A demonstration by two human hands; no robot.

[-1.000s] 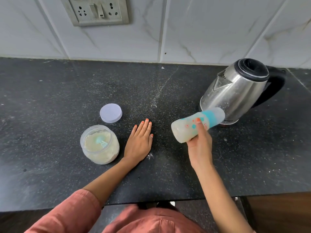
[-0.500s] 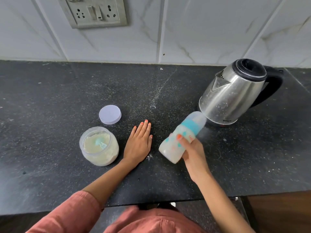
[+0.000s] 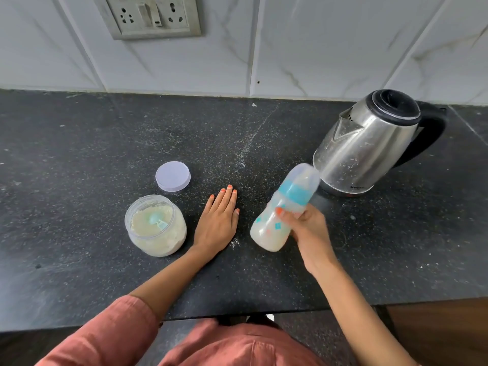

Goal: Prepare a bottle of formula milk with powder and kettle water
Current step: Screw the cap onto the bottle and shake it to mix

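Black speckled stone counter (image 3: 79, 154) runs across the whole view, dusted with pale powder. At two o'clock stands the stainless steel kettle with a black lid and handle (image 3: 369, 143), spout turned toward ten o'clock. At eight o'clock sits the clear round jar of cream-coloured formula powder (image 3: 155, 225), open, a teal scoop lying in it; its flat lilac lid (image 3: 173, 176) lies just beyond. The capped plastic baby bottle with a teal collar (image 3: 282, 210), cloudy with milk, is off the counter in the right hand (image 3: 307, 231), whose fingers wrap tight round its middle. Its long axis tilts, base toward seven o'clock, cap toward one o'clock, close to the kettle. The left hand (image 3: 217, 223) lies flat and empty on the counter. Shaking looks like the step in hand.
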